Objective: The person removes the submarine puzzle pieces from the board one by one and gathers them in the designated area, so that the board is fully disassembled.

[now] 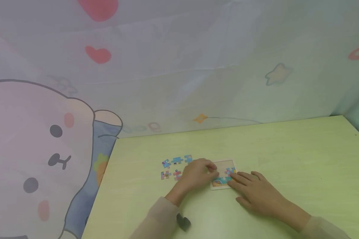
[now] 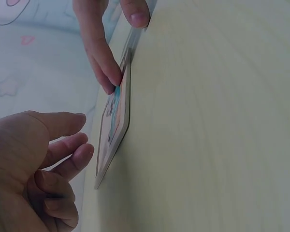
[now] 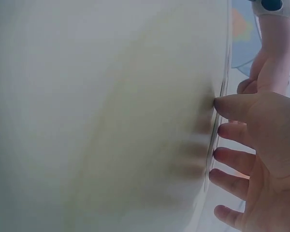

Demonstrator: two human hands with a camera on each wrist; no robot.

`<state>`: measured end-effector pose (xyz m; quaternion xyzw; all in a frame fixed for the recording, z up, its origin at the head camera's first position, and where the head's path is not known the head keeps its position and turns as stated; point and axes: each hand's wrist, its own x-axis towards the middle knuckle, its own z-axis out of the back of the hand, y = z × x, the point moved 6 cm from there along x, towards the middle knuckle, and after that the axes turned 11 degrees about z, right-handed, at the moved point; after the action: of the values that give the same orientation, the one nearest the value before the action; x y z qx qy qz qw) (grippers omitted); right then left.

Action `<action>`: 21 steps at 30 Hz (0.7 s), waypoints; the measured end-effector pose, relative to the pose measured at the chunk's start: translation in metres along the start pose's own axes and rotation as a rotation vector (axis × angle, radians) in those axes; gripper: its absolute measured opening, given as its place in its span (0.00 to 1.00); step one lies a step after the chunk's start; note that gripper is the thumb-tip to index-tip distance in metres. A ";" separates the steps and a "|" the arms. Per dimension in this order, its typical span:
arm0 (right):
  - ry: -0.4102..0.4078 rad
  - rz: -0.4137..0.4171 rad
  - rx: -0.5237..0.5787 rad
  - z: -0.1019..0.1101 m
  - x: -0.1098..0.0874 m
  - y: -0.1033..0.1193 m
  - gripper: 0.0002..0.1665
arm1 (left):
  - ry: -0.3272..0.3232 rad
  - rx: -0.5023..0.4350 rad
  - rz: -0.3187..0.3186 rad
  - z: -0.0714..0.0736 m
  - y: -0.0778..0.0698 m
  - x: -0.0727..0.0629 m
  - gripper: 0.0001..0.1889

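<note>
A small shallow jigsaw tray (image 1: pixel 221 165) lies on the table, with joined pieces (image 1: pixel 220 182) along its near side and a piece (image 1: pixel 229 171) at the right. Over the tray's left part hovers my left hand (image 1: pixel 198 174); in the left wrist view this hand (image 2: pixel 43 159) has loosely bent fingers with nothing between them. My right hand (image 1: pixel 258 192) is spread out, its fingertips at the tray's right edge and over the pieces there. In the right wrist view the right hand's fingers (image 3: pixel 232 159) look straight and apart, holding nothing.
Several loose jigsaw pieces (image 1: pixel 177 160) lie left of the tray, some close to the left hand. The pale yellow table (image 1: pixel 287 149) meets a patterned cloth (image 1: pixel 179 83) at the back. A dark strap-like object (image 1: pixel 183 222) shows beside the left wrist.
</note>
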<state>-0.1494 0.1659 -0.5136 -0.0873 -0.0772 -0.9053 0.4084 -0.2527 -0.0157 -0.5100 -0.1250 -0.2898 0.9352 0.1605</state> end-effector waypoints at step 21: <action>-0.049 0.060 -0.052 0.003 -0.006 0.010 0.32 | 0.027 0.088 0.042 -0.027 -0.024 0.019 0.03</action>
<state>-0.1383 0.1642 -0.5117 -0.1223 -0.0608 -0.8921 0.4307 -0.2554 0.0235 -0.5206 -0.1364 -0.2436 0.9485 0.1498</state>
